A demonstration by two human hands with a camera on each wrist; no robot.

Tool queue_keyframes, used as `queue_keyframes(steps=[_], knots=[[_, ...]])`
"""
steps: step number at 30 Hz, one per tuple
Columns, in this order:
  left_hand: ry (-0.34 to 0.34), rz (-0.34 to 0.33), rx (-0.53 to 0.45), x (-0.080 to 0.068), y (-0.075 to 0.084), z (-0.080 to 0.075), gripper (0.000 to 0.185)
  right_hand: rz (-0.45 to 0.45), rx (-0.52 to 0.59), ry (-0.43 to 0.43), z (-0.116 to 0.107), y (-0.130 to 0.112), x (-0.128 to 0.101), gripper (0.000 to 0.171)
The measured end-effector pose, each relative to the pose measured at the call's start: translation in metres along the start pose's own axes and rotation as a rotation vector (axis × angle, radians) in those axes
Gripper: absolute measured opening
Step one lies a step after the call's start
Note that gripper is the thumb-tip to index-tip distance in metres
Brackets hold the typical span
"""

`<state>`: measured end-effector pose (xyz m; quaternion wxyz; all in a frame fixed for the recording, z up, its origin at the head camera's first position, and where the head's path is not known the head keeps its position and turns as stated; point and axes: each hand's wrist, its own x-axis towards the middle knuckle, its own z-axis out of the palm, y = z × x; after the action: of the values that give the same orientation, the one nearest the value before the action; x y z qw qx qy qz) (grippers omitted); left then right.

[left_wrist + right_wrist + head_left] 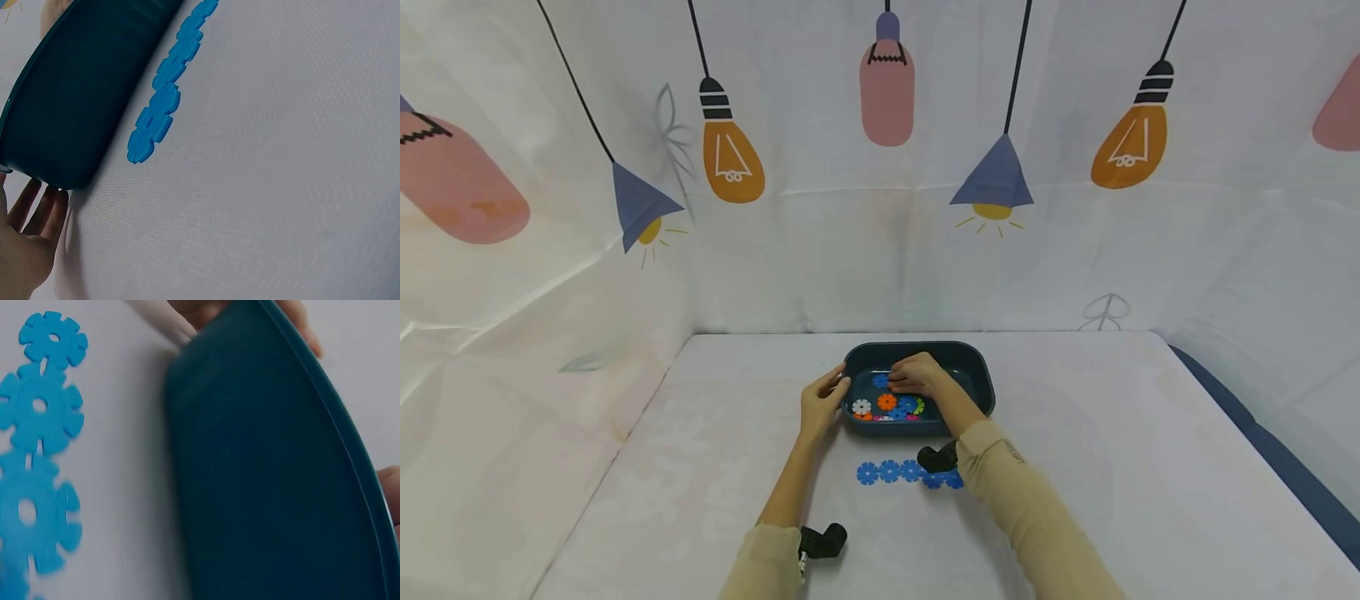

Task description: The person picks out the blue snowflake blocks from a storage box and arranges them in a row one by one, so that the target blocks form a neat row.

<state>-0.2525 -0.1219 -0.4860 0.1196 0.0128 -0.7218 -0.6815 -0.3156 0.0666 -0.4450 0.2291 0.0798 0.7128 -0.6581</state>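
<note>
A dark teal bin (pixel 977 375) stands mid-table and holds several coloured snowflake discs (pixel 887 403): white, orange, blue, green. My left hand (pixel 822 400) rests with straight fingers (pixel 39 209) against the bin's left wall (pixel 69 100). My right hand (pixel 917 373) reaches palm down inside the bin, its fingertips on the discs beside a blue disc (pixel 881 381). Whether it pinches one is hidden. In front of the bin a row of joined blue discs (pixel 901 472) (pixel 164 100) (pixel 39 456) lies flat on the table. The right wrist view shows the bin's outer wall (pixel 269 475) close up.
The white table (pixel 1112 467) is enclosed by a curtain printed with lamps (pixel 887 167) at the back and sides. A dark blue edge (pixel 1285 467) runs along the right. Black wrist mounts (pixel 823 540) sit on both forearms.
</note>
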Motion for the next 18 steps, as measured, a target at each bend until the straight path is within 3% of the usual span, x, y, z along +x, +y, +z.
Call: queue_keyframes(steps=[13, 18], knots=[[-0.036, 0.014, -0.027, 0.000, 0.000, -0.001, 0.034, -0.051, 0.027, -0.111, 0.049, 0.004, 0.013, 0.035], [-0.053, 0.014, -0.054, -0.001, 0.004, -0.002, 0.035, -0.070, 0.011, -0.078, 0.058, 0.004, 0.014, 0.039]])
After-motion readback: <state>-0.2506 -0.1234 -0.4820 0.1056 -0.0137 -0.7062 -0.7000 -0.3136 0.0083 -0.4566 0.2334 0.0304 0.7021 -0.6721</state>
